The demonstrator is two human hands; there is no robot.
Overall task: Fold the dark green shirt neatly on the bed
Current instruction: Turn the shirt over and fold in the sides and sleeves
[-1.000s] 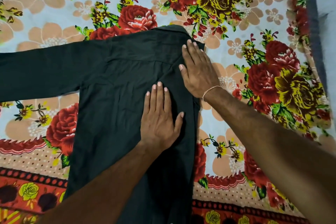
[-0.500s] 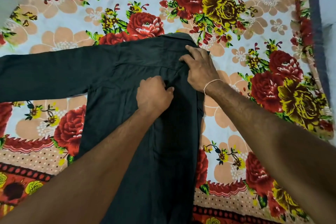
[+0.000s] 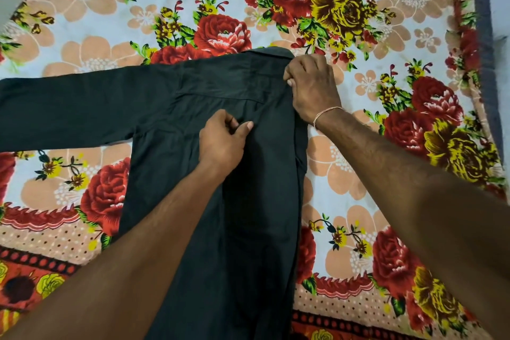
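A floral bedsheet point(image 3: 367, 163), printed with red and yellow roses and peach blossoms on a pale ground, covers the bed and fills nearly the whole view; a band of orange and red patterning runs along its near edge, and a grey strip shows along the far right side. On it, about the middle and running toward the camera, lies the dark green shirt point(image 3: 176, 163), back side up, its body already narrowed on the right side where the fabric is doubled over into a straight edge. Its one visible sleeve point(image 3: 69, 110) stretches flat out to the left, reaching the edge of the view, and the collar point(image 3: 270, 54) sits at the far end. The right hand point(image 3: 313, 88) is at the shirt's right shoulder just below the collar, fingers curled and pinching the folded edge of the cloth. The left hand point(image 3: 223, 139) sits on the upper back of the shirt, near the yoke seam, thumb and curled fingers pinching a small tuck of fabric. A thin thread bracelet point(image 3: 327, 113) circles the right wrist.
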